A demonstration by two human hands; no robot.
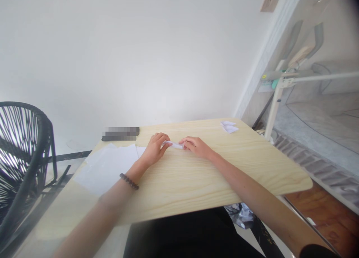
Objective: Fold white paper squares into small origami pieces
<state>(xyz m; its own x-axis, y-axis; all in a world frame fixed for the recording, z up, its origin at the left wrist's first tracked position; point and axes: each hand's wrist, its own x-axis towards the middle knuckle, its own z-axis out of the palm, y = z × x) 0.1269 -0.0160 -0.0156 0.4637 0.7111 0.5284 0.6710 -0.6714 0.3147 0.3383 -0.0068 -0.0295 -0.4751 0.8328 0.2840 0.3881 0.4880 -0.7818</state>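
Observation:
A narrow folded strip of white paper (176, 145) spans the gap between my two hands, just above or on the wooden table (190, 190). My left hand (156, 147) pinches its left end between thumb and fingers. On the other end, my right hand (196, 146) grips the paper with fingers curled. Parts of the strip are hidden under the fingertips. Beside my left forearm lie several loose white sheets (109, 166), partly overlapping. A dark beaded bracelet (129, 181) circles my left wrist.
Two folded white paper pieces (229, 127) rest at the table's far right. A dark, partly blurred-out object (120, 134) lies at the back left. A black woven chair (25, 157) stands left, a white-framed machine (276, 104) right. The wall (157, 63) rises behind the table.

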